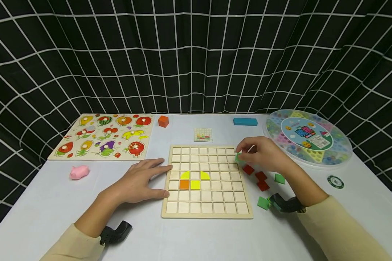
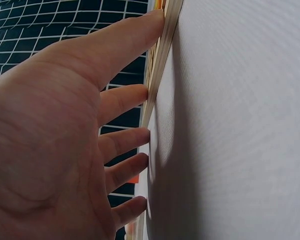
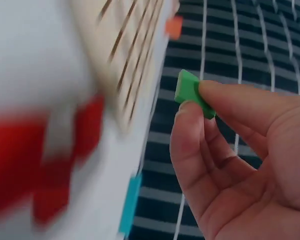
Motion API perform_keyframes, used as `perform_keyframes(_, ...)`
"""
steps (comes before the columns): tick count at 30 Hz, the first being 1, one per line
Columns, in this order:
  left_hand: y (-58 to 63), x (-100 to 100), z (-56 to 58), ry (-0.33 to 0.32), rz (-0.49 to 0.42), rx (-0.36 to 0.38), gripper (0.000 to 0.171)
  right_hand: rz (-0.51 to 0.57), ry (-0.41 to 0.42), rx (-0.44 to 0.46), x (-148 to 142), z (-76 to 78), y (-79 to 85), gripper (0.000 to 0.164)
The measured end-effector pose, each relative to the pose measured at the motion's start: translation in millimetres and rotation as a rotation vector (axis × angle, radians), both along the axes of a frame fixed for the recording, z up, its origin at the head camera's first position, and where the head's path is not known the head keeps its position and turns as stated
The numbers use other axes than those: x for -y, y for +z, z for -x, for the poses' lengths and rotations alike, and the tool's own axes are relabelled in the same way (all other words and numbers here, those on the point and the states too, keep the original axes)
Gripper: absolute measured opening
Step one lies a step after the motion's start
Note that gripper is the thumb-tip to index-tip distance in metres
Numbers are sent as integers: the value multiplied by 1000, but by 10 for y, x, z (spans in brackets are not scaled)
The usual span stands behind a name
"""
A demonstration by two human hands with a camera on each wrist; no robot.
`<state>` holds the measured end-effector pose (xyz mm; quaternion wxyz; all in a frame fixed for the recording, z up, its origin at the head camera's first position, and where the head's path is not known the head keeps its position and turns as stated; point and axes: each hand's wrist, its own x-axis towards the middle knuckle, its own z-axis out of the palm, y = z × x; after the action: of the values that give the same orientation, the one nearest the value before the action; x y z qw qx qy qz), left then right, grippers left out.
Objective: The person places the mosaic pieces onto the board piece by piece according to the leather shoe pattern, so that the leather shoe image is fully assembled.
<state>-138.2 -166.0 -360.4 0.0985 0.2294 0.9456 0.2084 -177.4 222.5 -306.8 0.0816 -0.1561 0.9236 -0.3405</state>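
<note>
A square wooden grid board [image 1: 206,215] lies in the middle of the table. In its cells sit two yellow quarter-round tiles [image 1: 205,175], an orange square tile [image 1: 184,185] and a yellow square tile [image 1: 195,185]. My left hand [image 1: 140,181] rests with spread fingers at the board's left edge, thumb and index fingertip on the rim. Near the board's upper right edge, my right hand [image 1: 264,154] pinches a green tile [image 3: 189,87] between thumb and index finger. Red tiles [image 1: 260,176] and more green tiles [image 1: 263,203] lie right of the board.
A small pattern card [image 1: 203,134] lies behind the board. Further out are a fruit puzzle board [image 1: 101,137], an orange cube [image 1: 163,121], a blue block [image 1: 245,121], a round bead box [image 1: 308,137], a pink pig [image 1: 79,172] and a poker chip [image 1: 335,182].
</note>
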Motion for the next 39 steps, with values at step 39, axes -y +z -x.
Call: perform_keyframes(39,7,10,-16,-6,-12,-6,78,-141,367,-3,1502,-465,-217,14)
